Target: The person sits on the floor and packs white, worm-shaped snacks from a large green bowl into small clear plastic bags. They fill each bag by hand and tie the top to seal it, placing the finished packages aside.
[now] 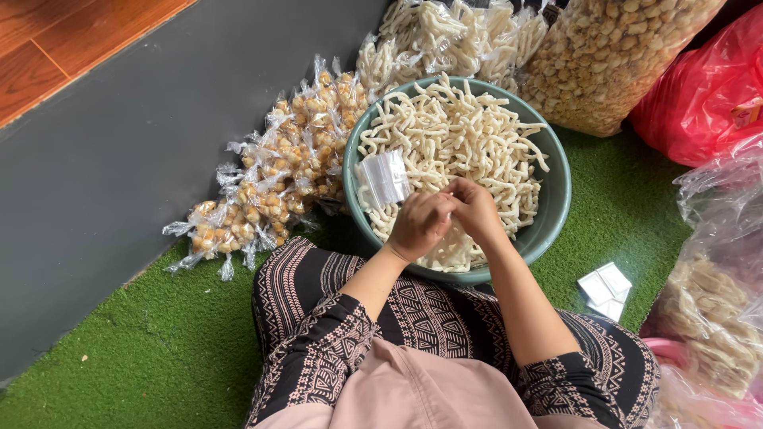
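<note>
Both hands over green bowl (556, 208) of pale stick crackers (457, 131). Left hand (419, 225) pinches small clear plastic bag (385, 177); right hand (475, 208) closed, fingertips meeting left. Judged step: opening the bag. Next: loading crackers calls for held-open mouth.

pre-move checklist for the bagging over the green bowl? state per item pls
1. Left hand and right hand both over the bowl: ok.
2. Small clear bag at the left hand's fingertips, above the pale stick snacks: ok.
3. Bag mouth open: cannot tell, fingers hide it.
4. Either hand's grip closed on a snack: cannot tell.
5. Bowl has plenty of snacks: ok.
6. Spare flat bags lie on the green mat by the right knee: ok.
</note>
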